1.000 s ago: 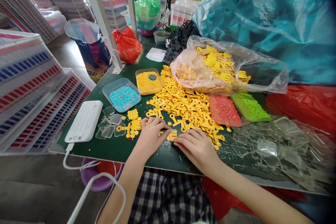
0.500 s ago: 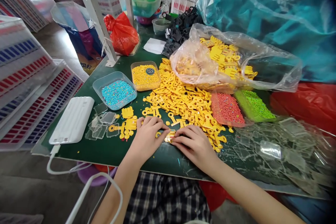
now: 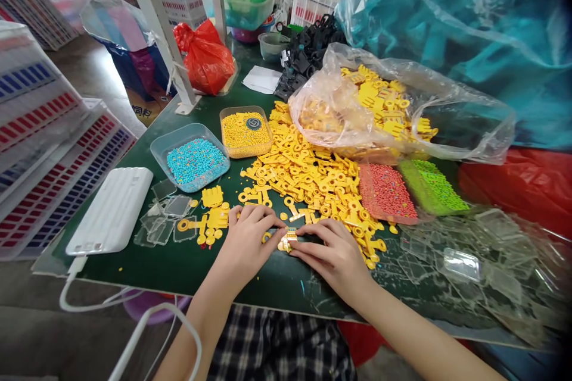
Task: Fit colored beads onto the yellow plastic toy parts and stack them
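Observation:
Between my two hands, close to the table's front edge, is a small yellow plastic piece (image 3: 288,239) with coloured stripes. My left hand (image 3: 252,237) has its thumb and index fingertips closed at the piece's left side. From the right, my right hand (image 3: 333,250) pinches the same piece between thumb and fingers. Just beyond the fingertips spreads a heap of yellow plastic parts (image 3: 308,175), several with ring ends. A few yellow parts (image 3: 218,217) lie left of my left hand, beside clear plastic covers (image 3: 167,217).
Trays of blue beads (image 3: 196,161), yellow beads (image 3: 245,131), red beads (image 3: 388,190) and green beads (image 3: 435,184) stand around the heap. A white power bank (image 3: 111,208) with a cable lies left. More clear covers (image 3: 465,262) are at right; a plastic bag (image 3: 339,101) of yellow parts sits behind.
The view has shifted slightly. Both hands stay at the striped yellow piece, with only slight finger movement.

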Available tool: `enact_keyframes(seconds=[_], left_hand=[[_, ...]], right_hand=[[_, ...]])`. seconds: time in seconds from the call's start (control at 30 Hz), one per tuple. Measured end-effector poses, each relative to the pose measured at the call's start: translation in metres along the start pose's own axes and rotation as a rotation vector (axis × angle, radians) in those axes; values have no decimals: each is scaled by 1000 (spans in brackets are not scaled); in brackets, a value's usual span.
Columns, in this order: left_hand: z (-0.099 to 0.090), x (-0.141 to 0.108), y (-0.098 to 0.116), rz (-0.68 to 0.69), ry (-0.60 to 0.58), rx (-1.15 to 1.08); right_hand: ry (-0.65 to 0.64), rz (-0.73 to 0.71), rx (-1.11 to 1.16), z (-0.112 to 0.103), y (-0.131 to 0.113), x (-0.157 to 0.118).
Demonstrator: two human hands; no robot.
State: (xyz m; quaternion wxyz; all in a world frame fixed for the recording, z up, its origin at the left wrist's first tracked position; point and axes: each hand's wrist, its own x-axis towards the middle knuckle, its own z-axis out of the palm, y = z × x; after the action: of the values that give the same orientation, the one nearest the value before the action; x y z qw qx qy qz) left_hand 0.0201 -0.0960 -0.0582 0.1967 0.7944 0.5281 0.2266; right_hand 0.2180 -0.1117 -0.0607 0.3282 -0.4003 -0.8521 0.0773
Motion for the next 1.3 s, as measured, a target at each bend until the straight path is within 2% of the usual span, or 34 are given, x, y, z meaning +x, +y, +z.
enact_keyframes(seconds=[0.27, 0.7, 0.93, 1.13, 1.3], left_hand=[[-3, -1, 0, 27, 15, 7], [-3, 0, 2, 31, -41, 7], [-2, 0, 2, 35, -27, 11], [-2, -1, 1, 37, 4, 16], [-2, -1, 2, 32, 5, 14]], right_hand=[[42, 85, 69, -4, 2, -1], [11, -7, 79, 1, 0, 0], [-21, -15, 35, 5, -2, 2], [-29, 1, 84, 3, -4, 3], [63, 82, 128, -1, -4, 4]])
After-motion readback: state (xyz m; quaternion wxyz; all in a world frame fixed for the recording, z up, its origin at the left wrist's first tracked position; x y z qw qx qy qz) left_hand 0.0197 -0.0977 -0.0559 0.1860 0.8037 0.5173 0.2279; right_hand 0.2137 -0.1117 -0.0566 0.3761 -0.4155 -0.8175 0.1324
